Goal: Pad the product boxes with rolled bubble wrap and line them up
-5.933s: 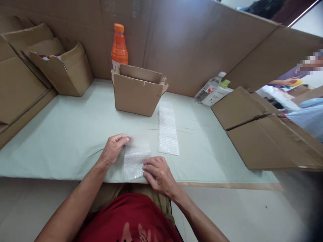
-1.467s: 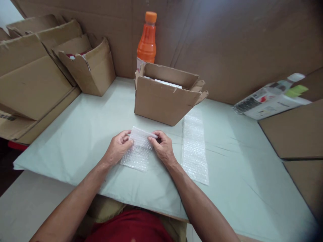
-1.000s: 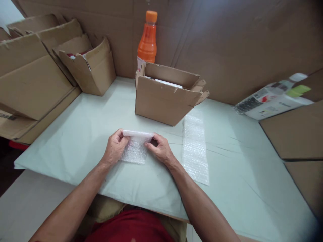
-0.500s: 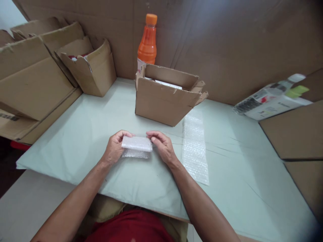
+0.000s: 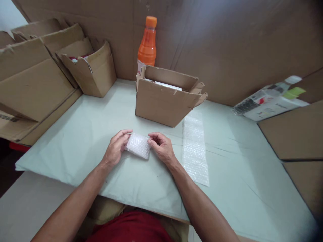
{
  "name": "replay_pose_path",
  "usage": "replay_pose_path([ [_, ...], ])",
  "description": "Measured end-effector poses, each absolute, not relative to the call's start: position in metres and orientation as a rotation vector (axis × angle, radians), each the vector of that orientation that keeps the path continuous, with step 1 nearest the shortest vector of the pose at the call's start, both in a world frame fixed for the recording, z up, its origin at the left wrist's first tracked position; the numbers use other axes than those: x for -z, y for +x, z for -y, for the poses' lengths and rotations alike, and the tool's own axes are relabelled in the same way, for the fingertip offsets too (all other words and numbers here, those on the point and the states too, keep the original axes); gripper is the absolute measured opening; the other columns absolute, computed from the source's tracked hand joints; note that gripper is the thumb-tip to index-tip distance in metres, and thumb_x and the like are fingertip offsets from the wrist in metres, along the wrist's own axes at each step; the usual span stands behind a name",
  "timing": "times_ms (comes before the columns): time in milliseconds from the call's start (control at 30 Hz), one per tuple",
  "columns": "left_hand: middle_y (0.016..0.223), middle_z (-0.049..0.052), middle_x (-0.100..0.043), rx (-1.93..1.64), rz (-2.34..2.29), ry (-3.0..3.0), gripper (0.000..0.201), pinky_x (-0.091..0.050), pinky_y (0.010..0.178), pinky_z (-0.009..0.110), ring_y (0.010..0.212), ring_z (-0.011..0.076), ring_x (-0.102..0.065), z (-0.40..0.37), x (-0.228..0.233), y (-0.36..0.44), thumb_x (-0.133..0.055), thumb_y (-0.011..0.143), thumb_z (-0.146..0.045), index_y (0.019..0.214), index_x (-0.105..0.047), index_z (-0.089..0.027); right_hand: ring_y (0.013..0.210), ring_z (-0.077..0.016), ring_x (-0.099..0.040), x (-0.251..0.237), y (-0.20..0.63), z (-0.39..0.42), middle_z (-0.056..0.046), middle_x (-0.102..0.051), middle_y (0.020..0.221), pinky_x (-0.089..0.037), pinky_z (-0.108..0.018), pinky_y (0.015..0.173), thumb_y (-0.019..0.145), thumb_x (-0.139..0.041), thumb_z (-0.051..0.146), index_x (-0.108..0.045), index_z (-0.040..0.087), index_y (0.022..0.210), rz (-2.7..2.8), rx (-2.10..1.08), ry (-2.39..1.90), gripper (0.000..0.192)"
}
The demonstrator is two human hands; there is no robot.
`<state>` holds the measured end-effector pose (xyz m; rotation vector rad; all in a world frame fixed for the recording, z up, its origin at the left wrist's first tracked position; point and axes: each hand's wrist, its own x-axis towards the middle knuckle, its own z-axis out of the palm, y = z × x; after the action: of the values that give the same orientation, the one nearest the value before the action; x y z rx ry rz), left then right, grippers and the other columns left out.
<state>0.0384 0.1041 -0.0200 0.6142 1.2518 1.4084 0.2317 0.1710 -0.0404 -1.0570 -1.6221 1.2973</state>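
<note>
A small packet of bubble wrap (image 5: 138,146), folded into a flat rectangle, is held at a tilt between my hands, low over the cloth-covered table. What lies inside the wrap cannot be made out. My left hand (image 5: 116,146) grips its left edge, fingers reaching past the upper left corner. At the right edge, my right hand (image 5: 163,147) pinches it between thumb and fingers. To the right of that hand a long strip of bubble wrap (image 5: 194,148) lies flat on the table.
An open cardboard box (image 5: 164,106) with white items inside stands beyond my hands. Behind it is an orange bottle (image 5: 147,47). Cardboard boxes (image 5: 98,72) line the left side. A clear bottle (image 5: 282,85) and a white pack (image 5: 272,109) lean at the right, beside more cardboard (image 5: 297,134).
The loose flap that hung under the packet now lies folded against it. The packet has turned, its right end dipping toward me, and my left fingers have straightened somewhat.
</note>
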Motion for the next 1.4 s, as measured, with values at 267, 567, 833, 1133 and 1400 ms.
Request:
replay_pose_path([
  [267, 0.085, 0.002, -0.069, -1.235, -1.327, 0.784, 0.074, -0.045, 0.067, 0.027, 0.071, 0.0154, -0.062, -0.099, 0.014, 0.043, -0.077, 0.070, -0.037, 0.135, -0.050, -0.014, 0.075, -0.0171, -0.063, 0.036, 0.235, -0.170, -0.005, -0.074, 0.090, -0.052, -0.030, 0.070, 0.082, -0.069, 0.041, -0.072, 0.021, 0.096, 1.651, -1.153, -1.106, 0.025],
  [567, 0.081, 0.001, -0.066, -1.530, -1.749, 0.895, 0.066, -0.044, 0.062, 0.025, 0.066, 0.0141, -0.058, -0.126, 0.001, -0.036, -0.072, 0.068, -0.034, 0.130, -0.059, -0.013, 0.075, -0.0195, -0.065, 0.041, 0.240, -0.179, -0.006, -0.074, 0.088, -0.053, -0.033, 0.071, 0.083, -0.063, 0.038, -0.072, 0.020, 0.095, 1.613, -1.078, -1.190, 0.023],
  [833, 0.075, -0.002, -0.065, -1.187, -1.514, 0.803, 0.074, -0.043, 0.058, 0.023, 0.063, 0.0142, -0.058, -0.123, -0.006, -0.007, -0.085, 0.060, -0.044, 0.125, -0.063, -0.017, 0.081, -0.0167, -0.066, 0.030, 0.232, -0.170, -0.003, -0.074, 0.090, -0.054, -0.029, 0.076, 0.083, -0.064, 0.036, -0.072, 0.021, 0.096, 1.478, -1.265, -1.175, 0.021],
  [1133, 0.107, 0.009, -0.071, -1.043, -1.351, 0.999, 0.073, -0.052, 0.076, 0.031, 0.087, 0.0197, -0.067, -0.114, -0.013, 0.088, -0.077, 0.074, -0.051, 0.135, -0.053, -0.018, 0.076, -0.0139, -0.061, -0.003, 0.301, -0.145, 0.001, -0.069, 0.085, -0.047, -0.023, 0.065, 0.079, -0.070, 0.033, -0.072, 0.020, 0.095, 1.636, -1.502, -0.993, 0.020],
  [1400, 0.148, 0.013, -0.056, -0.648, -1.119, 2.144, 0.042, -0.049, 0.105, 0.052, 0.138, 0.0347, -0.050, -0.100, 0.013, 0.167, -0.063, 0.082, -0.024, 0.124, -0.066, -0.026, 0.065, -0.0149, -0.060, 0.004, 0.443, -0.172, -0.001, -0.071, 0.078, -0.045, -0.026, 0.061, 0.068, -0.077, 0.045, -0.070, 0.016, 0.087, 1.129, -1.223, -1.316, 0.035],
])
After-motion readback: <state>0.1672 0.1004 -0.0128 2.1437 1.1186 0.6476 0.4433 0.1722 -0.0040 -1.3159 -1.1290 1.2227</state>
